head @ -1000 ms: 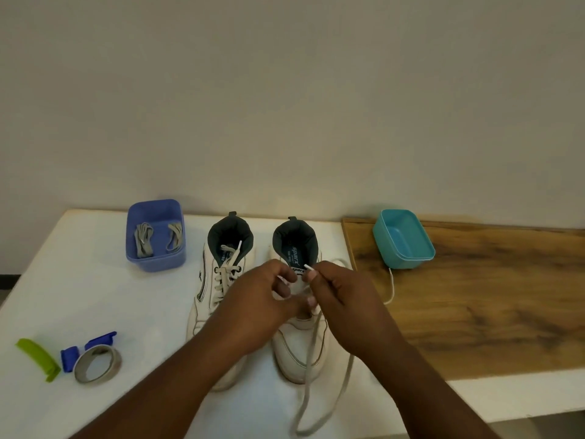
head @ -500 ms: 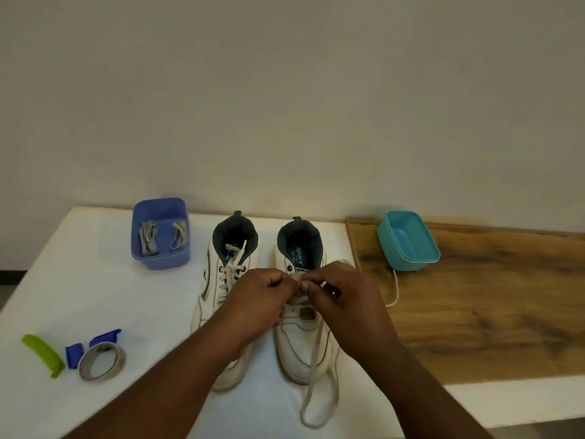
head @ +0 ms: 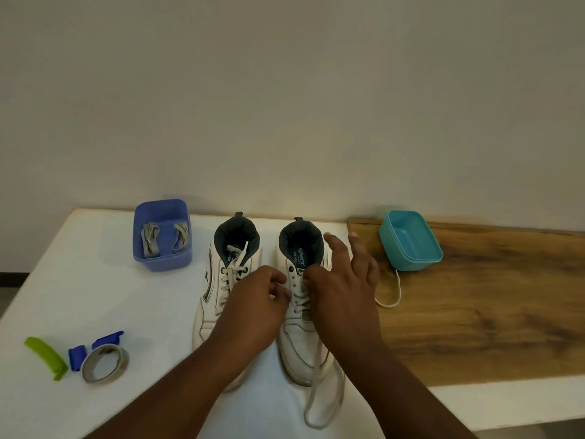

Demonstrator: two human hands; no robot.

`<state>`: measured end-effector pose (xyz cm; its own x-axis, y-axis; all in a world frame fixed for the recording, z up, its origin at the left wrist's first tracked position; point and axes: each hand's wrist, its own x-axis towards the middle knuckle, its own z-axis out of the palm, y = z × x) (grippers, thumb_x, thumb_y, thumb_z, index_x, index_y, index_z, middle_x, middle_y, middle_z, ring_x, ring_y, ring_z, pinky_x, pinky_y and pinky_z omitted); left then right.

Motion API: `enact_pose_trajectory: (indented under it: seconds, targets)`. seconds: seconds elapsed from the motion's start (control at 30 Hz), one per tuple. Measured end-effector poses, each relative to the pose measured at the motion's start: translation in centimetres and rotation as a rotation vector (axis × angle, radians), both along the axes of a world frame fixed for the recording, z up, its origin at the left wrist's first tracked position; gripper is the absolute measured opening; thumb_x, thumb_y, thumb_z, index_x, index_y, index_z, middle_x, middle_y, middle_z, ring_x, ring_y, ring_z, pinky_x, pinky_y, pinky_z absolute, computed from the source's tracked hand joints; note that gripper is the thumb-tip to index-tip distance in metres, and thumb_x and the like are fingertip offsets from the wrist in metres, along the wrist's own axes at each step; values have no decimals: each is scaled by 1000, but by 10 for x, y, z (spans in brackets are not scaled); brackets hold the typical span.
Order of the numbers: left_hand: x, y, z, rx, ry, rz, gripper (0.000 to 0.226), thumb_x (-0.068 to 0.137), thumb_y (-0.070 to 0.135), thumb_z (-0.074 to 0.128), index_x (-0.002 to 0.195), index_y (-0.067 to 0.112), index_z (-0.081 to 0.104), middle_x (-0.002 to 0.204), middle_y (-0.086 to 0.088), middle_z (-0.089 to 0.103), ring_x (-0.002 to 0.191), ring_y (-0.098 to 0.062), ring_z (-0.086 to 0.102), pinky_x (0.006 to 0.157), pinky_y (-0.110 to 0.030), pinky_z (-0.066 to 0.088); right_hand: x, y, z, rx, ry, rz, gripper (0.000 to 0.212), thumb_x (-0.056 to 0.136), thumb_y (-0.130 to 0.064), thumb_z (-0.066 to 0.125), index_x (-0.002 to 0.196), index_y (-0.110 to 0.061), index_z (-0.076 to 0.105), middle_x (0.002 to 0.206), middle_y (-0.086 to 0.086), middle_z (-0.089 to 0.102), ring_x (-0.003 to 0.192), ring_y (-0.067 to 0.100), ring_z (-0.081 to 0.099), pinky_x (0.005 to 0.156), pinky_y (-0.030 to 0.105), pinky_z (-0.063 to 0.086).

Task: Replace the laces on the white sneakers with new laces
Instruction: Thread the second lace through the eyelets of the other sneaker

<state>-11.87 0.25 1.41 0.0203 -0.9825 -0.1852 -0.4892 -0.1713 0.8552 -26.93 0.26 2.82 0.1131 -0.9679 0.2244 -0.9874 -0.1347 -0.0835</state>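
Two white sneakers stand side by side on the white table (head: 95,299), toes toward me. The left sneaker (head: 218,280) is laced to the top. My left hand (head: 256,315) is curled at the left eyelets of the right sneaker (head: 297,343) and pinches the lace there. My right hand (head: 345,293) lies over that shoe's right side, with its forefinger and thumb bent onto the lace (head: 319,403) at the tongue and its other fingers spread. The loose lace hangs off the toe in a loop. New grey laces (head: 150,242) lie in a blue tub (head: 158,261).
A teal tub (head: 411,245) sits on a wooden board (head: 474,312) at the right, with a thin white cord (head: 392,296) curling below it. A tape roll (head: 104,362), a green clip (head: 47,356) and blue pieces (head: 77,356) lie at the front left. A wall stands behind.
My right hand has spread its outer fingers and shifted up and right over the right sneaker. The lace loop at the toe has become shorter. The view has tilted slightly.
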Motion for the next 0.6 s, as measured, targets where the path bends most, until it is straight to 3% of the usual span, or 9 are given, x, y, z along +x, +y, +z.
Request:
enact_pose_trajectory:
  seconds: [0.17, 0.4, 0.5, 0.6]
  targets:
    - [4, -5, 0, 64, 77, -23, 14, 93, 21, 66, 106, 22, 70, 95, 6, 71, 88, -12, 68, 87, -39, 59, 0, 0, -2, 183, -272, -38, 14, 95, -25, 66, 98, -36, 73, 165, -2, 27, 155, 32, -2, 121, 57, 10]
    - [10, -9, -5, 36, 112, -24, 11, 90, 21, 72, 99, 27, 75, 85, 8, 74, 76, -8, 70, 80, -36, 61, 0, -4, -7, 243, -460, -16, 15, 96, -27, 68, 100, -40, 76, 166, -11, 24, 156, 20, -5, 121, 50, 7]
    - [9, -11, -8, -39, 26, -14, 5, 88, 27, 75, 93, 26, 75, 80, 9, 72, 74, -4, 67, 77, -29, 57, 1, -3, -8, 282, -525, 1, 16, 98, -27, 65, 103, -39, 75, 168, -11, 19, 156, 19, -8, 122, 44, 3]
    - [7, -10, -4, -118, -144, -76, 7, 91, 28, 70, 86, 24, 69, 81, 8, 68, 76, -5, 62, 74, -24, 48, -1, -2, -3, 324, -429, 24, 21, 102, -28, 57, 111, -40, 72, 170, -9, 11, 156, 20, -13, 123, 45, 1]
